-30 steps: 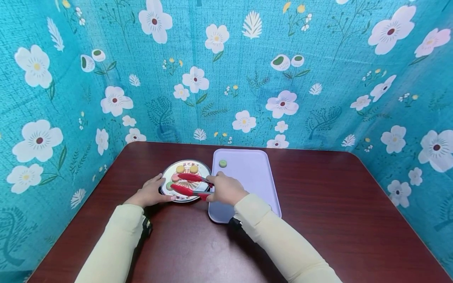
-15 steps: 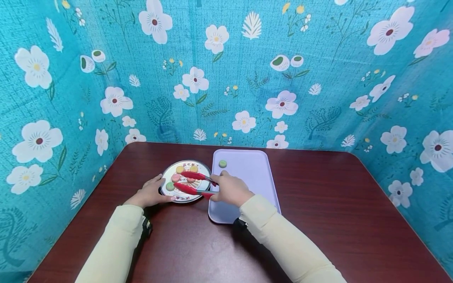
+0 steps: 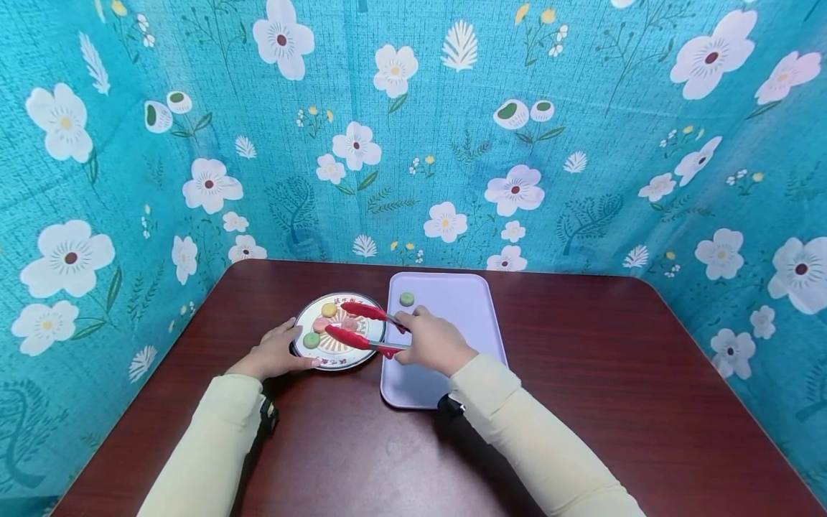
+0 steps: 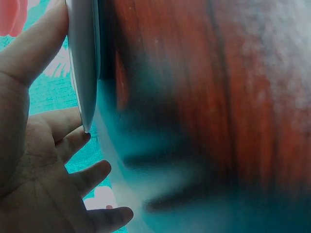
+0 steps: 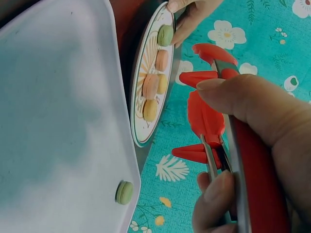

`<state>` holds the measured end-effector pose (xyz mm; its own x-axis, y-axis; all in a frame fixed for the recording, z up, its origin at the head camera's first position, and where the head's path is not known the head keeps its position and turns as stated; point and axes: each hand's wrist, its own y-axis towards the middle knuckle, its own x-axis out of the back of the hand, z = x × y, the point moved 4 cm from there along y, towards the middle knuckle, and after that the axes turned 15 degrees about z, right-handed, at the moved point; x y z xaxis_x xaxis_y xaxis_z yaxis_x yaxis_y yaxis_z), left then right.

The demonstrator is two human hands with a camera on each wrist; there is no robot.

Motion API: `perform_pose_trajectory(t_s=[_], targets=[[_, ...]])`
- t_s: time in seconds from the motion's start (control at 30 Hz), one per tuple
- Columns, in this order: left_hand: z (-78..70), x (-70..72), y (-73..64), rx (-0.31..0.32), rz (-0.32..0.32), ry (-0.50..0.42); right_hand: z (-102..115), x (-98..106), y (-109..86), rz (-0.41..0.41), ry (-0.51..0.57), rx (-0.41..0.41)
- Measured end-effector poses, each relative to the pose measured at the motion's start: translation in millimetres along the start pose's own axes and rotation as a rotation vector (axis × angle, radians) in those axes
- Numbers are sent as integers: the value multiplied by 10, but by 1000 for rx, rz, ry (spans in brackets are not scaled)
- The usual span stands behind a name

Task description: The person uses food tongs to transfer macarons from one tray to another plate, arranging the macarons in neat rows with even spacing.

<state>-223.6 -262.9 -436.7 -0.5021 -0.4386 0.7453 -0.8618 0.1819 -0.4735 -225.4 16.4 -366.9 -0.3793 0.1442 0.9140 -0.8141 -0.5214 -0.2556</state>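
Observation:
My left hand (image 3: pixel 274 350) holds the rim of a round patterned plate (image 3: pixel 336 359); the left wrist view shows its thumb on the edge and other fingers spread. On the plate are several macarons: a green macaron (image 3: pixel 311 340), a yellow macaron (image 3: pixel 329 309), a pink macaron (image 3: pixel 321 325), and others partly hidden in the head view. My right hand (image 3: pixel 434 343) grips red-tipped tongs (image 3: pixel 352 337), whose arms are spread over the plate. Nothing is clamped between the tips in the right wrist view. A green macaron (image 5: pixel 124 192) lies on the lilac tray (image 3: pixel 446 301).
The tray stands close to the plate's right side on a dark reddish-brown table (image 3: pixel 581 359). Behind and at the sides hangs a teal flowered cloth (image 3: pixel 413 143). Dark wrist bands show under both sleeves (image 3: pixel 200 438).
My right hand and the tongs have shifted right across the plate, uncovering the left green and pink macarons more. The left hand, plate and tray stay in place.

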Motion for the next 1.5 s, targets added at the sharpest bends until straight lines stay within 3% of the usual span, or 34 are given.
perform_pose_trajectory(t_s=[0.7,1.5], targets=[[21,-11,38,12,8,19,-128,45,-109,-30,-4,-29],[-23,4,-21,-11,-3,23,-353,114,-178,-45,26,-92]])
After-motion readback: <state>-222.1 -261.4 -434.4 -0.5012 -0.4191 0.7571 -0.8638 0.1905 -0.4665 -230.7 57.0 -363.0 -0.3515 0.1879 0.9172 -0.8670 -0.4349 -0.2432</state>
